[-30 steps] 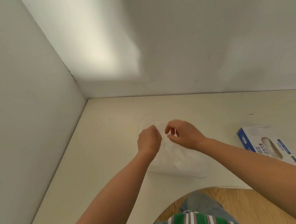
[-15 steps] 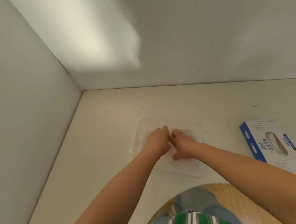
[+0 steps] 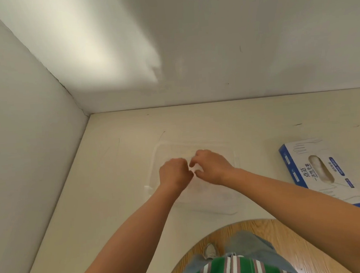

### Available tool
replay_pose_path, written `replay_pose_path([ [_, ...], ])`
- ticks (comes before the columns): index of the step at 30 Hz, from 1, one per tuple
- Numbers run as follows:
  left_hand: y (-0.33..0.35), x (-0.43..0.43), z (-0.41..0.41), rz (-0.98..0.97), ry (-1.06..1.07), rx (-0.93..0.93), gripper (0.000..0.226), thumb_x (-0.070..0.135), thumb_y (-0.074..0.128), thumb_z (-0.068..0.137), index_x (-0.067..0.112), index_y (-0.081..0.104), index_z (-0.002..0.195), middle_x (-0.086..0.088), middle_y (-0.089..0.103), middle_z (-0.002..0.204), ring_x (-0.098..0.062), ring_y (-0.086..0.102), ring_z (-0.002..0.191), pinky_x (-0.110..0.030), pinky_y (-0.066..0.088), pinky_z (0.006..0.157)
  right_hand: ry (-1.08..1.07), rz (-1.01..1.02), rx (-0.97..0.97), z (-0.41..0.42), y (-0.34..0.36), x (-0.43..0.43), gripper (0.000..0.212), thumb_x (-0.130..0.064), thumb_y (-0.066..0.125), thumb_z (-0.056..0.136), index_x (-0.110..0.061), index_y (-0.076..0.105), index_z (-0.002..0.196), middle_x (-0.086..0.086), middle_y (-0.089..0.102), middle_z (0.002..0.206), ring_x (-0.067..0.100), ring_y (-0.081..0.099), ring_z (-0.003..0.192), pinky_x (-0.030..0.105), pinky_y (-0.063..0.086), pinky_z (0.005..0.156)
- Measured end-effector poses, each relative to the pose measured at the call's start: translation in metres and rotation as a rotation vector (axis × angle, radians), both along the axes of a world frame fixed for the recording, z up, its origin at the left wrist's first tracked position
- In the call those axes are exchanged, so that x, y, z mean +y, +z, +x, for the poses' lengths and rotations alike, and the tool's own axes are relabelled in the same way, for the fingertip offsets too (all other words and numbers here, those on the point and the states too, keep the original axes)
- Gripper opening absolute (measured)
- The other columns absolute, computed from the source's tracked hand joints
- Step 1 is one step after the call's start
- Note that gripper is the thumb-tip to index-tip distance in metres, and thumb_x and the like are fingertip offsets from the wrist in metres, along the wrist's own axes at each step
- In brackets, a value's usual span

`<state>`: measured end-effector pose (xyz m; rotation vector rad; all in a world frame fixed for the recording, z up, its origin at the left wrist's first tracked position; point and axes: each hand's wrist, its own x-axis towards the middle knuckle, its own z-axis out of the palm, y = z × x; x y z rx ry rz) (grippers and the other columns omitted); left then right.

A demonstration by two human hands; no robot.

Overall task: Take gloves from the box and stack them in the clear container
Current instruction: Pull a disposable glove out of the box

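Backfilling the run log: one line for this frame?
phase: stacking | left hand: curled, above clear container | right hand: curled, beside left | held item: unclear | glove box: right, on table

From here I count two hands, one left hand [image 3: 174, 175] and one right hand [image 3: 212, 168]. One clear container [image 3: 193, 143], one glove box [image 3: 297, 166], one counter [image 3: 118, 183]. The gloves [image 3: 323, 170] in the box window are bunched, so I can't count them.

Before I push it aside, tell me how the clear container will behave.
Probably light: the clear container looks thin-walled and see-through. It should slide rather than tip, being low and wide, flat on the smooth table. Its thin rim may flex if squeezed.
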<state>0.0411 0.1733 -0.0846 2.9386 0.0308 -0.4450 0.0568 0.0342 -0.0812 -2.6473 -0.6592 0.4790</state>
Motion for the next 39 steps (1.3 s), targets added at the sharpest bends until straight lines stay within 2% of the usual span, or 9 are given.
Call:
replay_pose_path([
  [2,0.015,-0.010,0.000,-0.124,0.010,-0.203,0.019,0.032,0.051,0.091,0.018,0.064,0.090,-0.002,0.070,0.084,-0.025,0.064,0.080,-0.030,0.045,0.065,-0.035,0.211,-0.140,0.003,0.018,-0.011,0.018,-0.016,0.054,0.090,-0.016,0.068,0.100,0.002,0.062,0.096,0.019,0.056,0.089,0.035,0.047,0.073],
  [5,0.032,-0.035,0.004,-0.305,0.053,-0.360,0.018,0.035,0.054,0.091,0.019,0.059,0.084,0.000,0.064,0.067,-0.022,0.059,0.065,-0.033,0.047,0.062,-0.145,0.361,-0.262,0.010,0.031,-0.041,0.016,-0.014,0.054,0.089,-0.019,0.069,0.092,-0.004,0.063,0.083,0.010,0.050,0.072,0.032,0.045,0.065],
  [12,0.040,-0.149,0.001,-0.614,-0.144,-0.215,0.013,0.029,0.054,0.093,0.019,0.059,0.087,0.008,0.049,0.051,-0.011,0.047,0.050,-0.026,0.038,0.054,-0.457,0.204,-0.205,-0.003,0.017,-0.179,0.015,-0.016,0.053,0.090,-0.022,0.066,0.092,-0.006,0.065,0.087,0.011,0.055,0.072,0.035,0.051,0.069],
  [18,0.015,-0.239,-0.007,-0.576,-0.251,0.121,0.020,0.029,0.055,0.092,0.020,0.059,0.109,-0.001,0.068,0.084,-0.022,0.064,0.078,-0.034,0.053,0.073,-0.562,-0.102,-0.080,-0.029,0.005,-0.262,0.016,-0.019,0.049,0.093,-0.021,0.065,0.092,-0.003,0.064,0.090,0.016,0.059,0.079,0.032,0.050,0.069],
  [24,-0.012,-0.292,-0.019,-0.538,-0.239,0.144,0.027,0.022,0.056,0.092,0.013,0.056,0.117,-0.012,0.067,0.100,-0.028,0.062,0.092,-0.036,0.051,0.077,-0.484,-0.243,0.098,-0.038,-0.018,-0.295,0.031,-0.027,0.040,0.099,-0.021,0.061,0.121,0.007,0.063,0.113,0.025,0.062,0.093,0.039,0.054,0.081],
  [27,-0.023,-0.303,-0.019,-0.526,-0.173,0.165,0.028,0.027,0.056,0.093,0.013,0.054,0.118,-0.012,0.066,0.100,-0.028,0.062,0.092,-0.038,0.051,0.077,-0.394,-0.306,0.100,-0.041,-0.032,-0.295,0.030,-0.025,0.041,0.099,-0.020,0.051,0.127,0.010,0.053,0.117,0.029,0.060,0.094,0.036,0.049,0.073],
  [30,-0.029,-0.309,-0.017,-0.491,-0.096,0.213,0.033,0.027,0.061,0.091,0.014,0.049,0.118,-0.009,0.065,0.103,-0.027,0.062,0.095,-0.035,0.047,0.075,-0.378,-0.346,0.043,-0.040,-0.040,-0.293,0.028,-0.019,0.046,0.097,-0.015,0.049,0.125,0.010,0.052,0.116,0.028,0.060,0.093,0.034,0.043,0.067],
  [34,-0.030,-0.313,-0.015,-0.441,-0.085,0.239,0.040,0.026,0.068,0.084,0.014,0.047,0.116,-0.008,0.064,0.105,-0.026,0.062,0.093,-0.035,0.048,0.073,-0.431,-0.327,0.025,-0.035,-0.040,-0.294,0.018,-0.019,0.053,0.093,-0.016,0.063,0.108,0.007,0.059,0.105,0.026,0.062,0.087,0.030,0.043,0.064],
  [39,-0.031,-0.316,-0.014,-0.386,-0.092,0.234,0.042,0.027,0.069,0.083,0.014,0.047,0.116,-0.007,0.063,0.105,-0.025,0.061,0.092,-0.032,0.045,0.069,-0.577,-0.043,0.048,-0.036,-0.037,-0.303,0.014,-0.021,0.055,0.090,-0.023,0.068,0.084,0.000,0.060,0.093,0.020,0.061,0.080,0.033,0.052,0.069],
])
